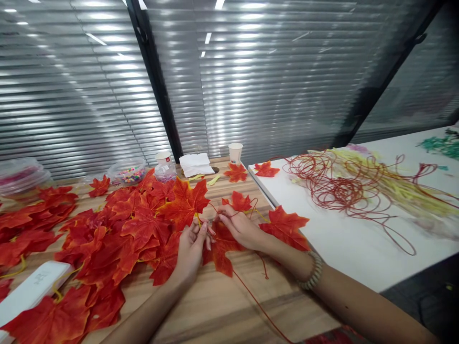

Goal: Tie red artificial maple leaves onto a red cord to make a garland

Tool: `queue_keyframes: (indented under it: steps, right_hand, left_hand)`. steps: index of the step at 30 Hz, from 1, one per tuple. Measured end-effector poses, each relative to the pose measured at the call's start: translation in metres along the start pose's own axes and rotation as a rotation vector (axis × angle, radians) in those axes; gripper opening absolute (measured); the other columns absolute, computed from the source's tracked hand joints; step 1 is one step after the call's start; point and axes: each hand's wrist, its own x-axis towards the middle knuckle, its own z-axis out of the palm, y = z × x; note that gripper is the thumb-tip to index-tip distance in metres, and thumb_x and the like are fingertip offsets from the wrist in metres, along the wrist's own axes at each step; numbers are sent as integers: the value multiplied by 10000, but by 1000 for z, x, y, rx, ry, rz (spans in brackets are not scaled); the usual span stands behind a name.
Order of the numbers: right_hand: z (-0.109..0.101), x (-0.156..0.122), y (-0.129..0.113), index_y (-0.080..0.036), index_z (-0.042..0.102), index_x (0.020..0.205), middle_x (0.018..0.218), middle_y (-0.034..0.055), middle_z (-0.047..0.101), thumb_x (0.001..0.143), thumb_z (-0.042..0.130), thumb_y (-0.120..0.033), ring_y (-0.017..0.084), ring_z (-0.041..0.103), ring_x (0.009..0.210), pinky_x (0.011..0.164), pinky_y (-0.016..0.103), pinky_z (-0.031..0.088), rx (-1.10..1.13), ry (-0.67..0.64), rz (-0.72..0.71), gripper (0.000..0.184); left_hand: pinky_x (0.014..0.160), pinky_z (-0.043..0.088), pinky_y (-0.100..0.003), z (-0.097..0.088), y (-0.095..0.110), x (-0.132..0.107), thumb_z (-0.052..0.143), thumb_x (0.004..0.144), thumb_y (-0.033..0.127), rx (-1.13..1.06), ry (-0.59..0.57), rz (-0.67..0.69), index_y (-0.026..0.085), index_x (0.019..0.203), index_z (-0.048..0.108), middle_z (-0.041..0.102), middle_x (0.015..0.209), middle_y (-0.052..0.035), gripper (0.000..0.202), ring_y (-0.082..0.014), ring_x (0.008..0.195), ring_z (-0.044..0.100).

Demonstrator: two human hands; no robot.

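A wooden table (222,306) stands before closed window blinds (251,71), heaped with red artificial maple leaves (118,229). At the heap's right edge, the left hand (190,248) pinches the yellow stem (198,220) of one maple leaf (184,200) while the right hand (238,227), just beside it, pinches a thin red cord (258,303) that trails toward the table's near edge. The cord could slip off the slick stem or snag a neighbouring leaf, since loose leaves crowd both hands.
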Motion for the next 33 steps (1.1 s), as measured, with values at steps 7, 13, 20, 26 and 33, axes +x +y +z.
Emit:
queue_keyframes:
  steps: [7,13,20,26,33]
  right_hand:
    - [-1,2,-1,-185,460,988,824,44,586,889,309,-264,153,561,785,744,286,407,43,130,18,197]
    - [-2,1,-8,-194,463,867,773,24,572,884,320,-289,136,545,733,716,278,414,184,214,21,173]
    - [-1,-3,-12,-190,475,892,832,28,569,833,431,-335,137,554,764,691,277,451,382,161,48,163]
    - [1,-2,-13,-176,519,817,745,-2,545,758,538,-339,105,542,679,587,207,450,599,104,147,174]
    - [4,-3,-17,-165,571,785,725,7,587,706,596,-318,117,561,671,617,232,459,585,145,188,175]
  left_hand:
    - [486,381,-203,0,1,0,545,749,310,20,-10,-9,140,790,499,536,613,28,180,-57,421,430]
    - [464,363,-197,1,2,1,560,731,354,25,-27,-46,139,822,525,546,605,28,236,-57,408,429]
    - [449,331,-213,1,1,-4,531,736,427,146,-164,-94,140,611,533,442,383,45,313,-66,347,359]
    - [347,203,-196,1,5,-7,489,765,428,154,-344,-83,138,633,541,432,397,59,322,-32,271,260]
    - [347,258,-191,3,10,-6,517,744,429,174,-366,-103,139,616,572,491,404,36,322,-35,263,294]
